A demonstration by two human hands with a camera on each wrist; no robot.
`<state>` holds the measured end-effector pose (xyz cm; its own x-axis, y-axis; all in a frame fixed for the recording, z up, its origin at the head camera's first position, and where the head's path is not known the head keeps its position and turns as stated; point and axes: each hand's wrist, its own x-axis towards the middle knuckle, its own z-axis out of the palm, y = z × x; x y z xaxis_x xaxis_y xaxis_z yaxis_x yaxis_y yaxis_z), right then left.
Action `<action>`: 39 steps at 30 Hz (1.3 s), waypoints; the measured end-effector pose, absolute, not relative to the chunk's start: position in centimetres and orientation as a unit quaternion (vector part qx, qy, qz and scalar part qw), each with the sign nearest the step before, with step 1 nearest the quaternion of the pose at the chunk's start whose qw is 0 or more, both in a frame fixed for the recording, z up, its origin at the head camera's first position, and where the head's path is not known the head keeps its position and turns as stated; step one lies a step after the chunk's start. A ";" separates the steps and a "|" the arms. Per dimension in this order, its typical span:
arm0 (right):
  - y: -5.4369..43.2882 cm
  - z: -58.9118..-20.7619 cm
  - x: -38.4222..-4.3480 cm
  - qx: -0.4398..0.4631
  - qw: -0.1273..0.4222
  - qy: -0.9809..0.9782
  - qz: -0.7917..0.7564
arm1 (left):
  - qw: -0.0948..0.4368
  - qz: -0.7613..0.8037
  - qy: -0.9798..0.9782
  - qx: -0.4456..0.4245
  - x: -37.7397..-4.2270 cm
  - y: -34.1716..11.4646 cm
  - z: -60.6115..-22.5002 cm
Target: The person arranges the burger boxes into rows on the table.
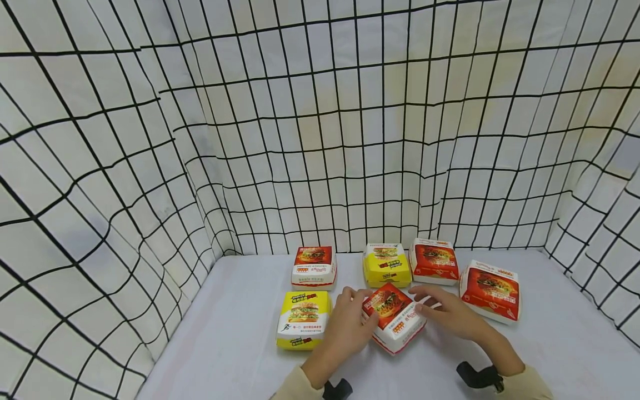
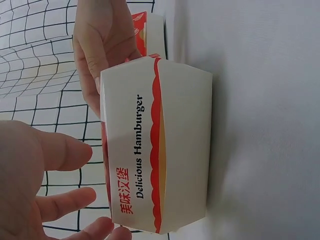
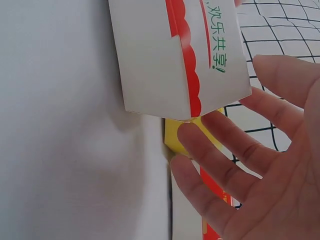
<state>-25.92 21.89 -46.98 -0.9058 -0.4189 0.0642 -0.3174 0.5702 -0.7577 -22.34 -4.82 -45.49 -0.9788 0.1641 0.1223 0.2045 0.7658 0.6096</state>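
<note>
A red-and-white hamburger box (image 1: pixel 394 318) sits at an angle on the white table between both hands. My left hand (image 1: pixel 349 322) is at its left side, with thumb and fingers spread around that edge. In the left wrist view, "Delicious Hamburger" is printed along the side of the box (image 2: pixel 157 145), whose lid meets the base at a red scalloped edge. My right hand (image 1: pixel 447 312) is by the opposite side. The right wrist view has the fingers (image 3: pixel 235 145) of that hand fanned out near a corner of the box (image 3: pixel 155 60); whether they touch it I cannot tell.
To the left are a yellow-and-white burger box (image 1: pixel 303 320) and a red-and-white one (image 1: pixel 314 268) behind it. Farther back stand a yellow box (image 1: pixel 386 265) and a red one (image 1: pixel 434 261); another red box (image 1: pixel 490 291) is at the right. Black-gridded white cloth (image 1: pixel 325 139) encloses the table (image 1: pixel 225 333).
</note>
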 end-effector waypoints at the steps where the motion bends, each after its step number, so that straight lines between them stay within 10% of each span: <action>1: 21.9 -47.0 -25.9 -0.215 0.062 0.882 -0.414 | 0.031 -0.324 -0.940 -0.098 -22.3 -4.8 -45.5; 39: 21.7 -46.3 -25.4 -0.223 0.143 0.878 -0.398 | -0.024 -0.335 -0.934 -0.119 -22.3 -5.4 -46.3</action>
<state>-25.37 21.68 -46.26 -0.8595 -0.5058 -0.0742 -0.2773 0.5833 -0.7635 -22.28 -5.42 -46.34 -0.9706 0.2380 0.0353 0.2062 0.7472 0.6318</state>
